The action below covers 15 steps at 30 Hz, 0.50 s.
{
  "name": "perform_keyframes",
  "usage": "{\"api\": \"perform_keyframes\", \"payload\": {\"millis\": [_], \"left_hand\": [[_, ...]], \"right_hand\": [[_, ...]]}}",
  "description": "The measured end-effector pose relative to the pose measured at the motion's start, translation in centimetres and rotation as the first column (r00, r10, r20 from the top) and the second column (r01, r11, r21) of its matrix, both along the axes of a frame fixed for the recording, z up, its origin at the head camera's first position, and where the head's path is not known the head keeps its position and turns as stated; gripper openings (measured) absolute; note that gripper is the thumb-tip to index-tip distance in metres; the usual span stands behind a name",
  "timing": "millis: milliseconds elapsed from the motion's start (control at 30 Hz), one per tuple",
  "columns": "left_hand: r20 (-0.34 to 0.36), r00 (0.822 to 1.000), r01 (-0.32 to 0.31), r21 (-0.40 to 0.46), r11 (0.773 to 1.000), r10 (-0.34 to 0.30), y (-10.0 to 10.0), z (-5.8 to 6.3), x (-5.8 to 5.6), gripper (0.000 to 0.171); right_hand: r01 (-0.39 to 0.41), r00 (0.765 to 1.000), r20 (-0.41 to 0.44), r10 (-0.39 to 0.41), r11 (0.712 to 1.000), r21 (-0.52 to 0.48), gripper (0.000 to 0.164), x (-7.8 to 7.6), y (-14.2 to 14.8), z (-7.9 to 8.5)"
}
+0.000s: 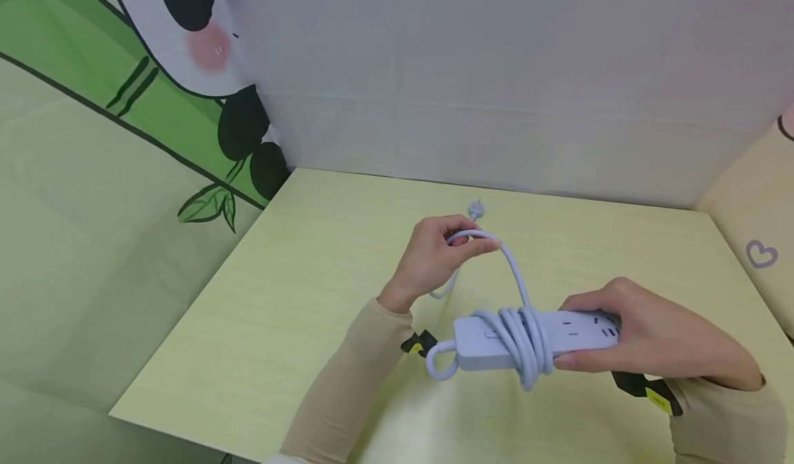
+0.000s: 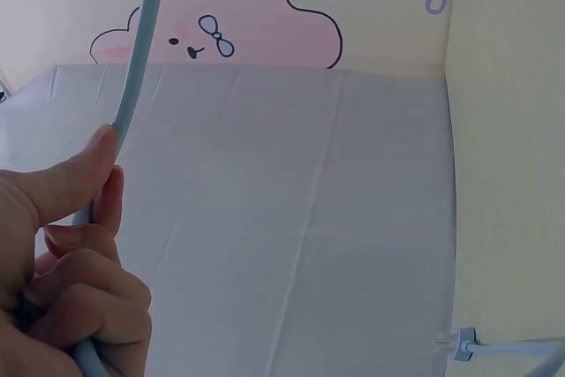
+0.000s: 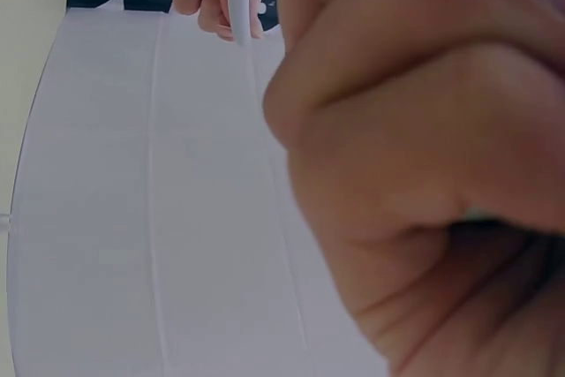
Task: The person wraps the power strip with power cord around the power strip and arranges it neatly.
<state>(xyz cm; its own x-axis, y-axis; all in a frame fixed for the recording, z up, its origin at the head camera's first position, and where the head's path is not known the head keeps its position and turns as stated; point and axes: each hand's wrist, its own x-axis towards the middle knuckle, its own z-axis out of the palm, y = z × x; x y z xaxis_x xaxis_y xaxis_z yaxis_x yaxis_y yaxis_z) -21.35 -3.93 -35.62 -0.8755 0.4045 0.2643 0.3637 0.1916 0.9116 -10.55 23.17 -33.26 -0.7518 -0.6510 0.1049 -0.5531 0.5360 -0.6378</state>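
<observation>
A white power strip (image 1: 496, 343) is held above the table by my right hand (image 1: 657, 329), which grips its right end with the thumb along the near side. Several turns of its cord (image 1: 527, 347) are wound round the strip's middle. From these turns the cord arches up to my left hand (image 1: 437, 257), whose thumb and fingers pinch it. In the left wrist view the cord (image 2: 141, 50) runs up from between thumb and fingers. Beyond the left hand the plug (image 1: 476, 210) lies at the cord's free end, near the table's back. My right hand (image 3: 424, 147) hides the strip in the right wrist view.
The pale yellow table (image 1: 279, 298) stretches under both hands. A light grey cloth wall (image 1: 496, 92) stands along its back edge, with a green cartoon-printed cloth (image 1: 124, 174) at the left and a cream printed cloth (image 1: 750, 195) at the right.
</observation>
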Motion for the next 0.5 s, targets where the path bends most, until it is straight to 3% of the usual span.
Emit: {"api": "perform_keyframes", "payload": {"millis": [500], "left_hand": [[-0.089, 0.996, -0.018, -0.011, 1.000, 0.017, -0.1, 1.1, 0.6, 0.015]], "right_hand": [[0.043, 0.999, 0.030, -0.045, 0.997, 0.067, 0.014, -1.3, -0.5, -0.3]]}}
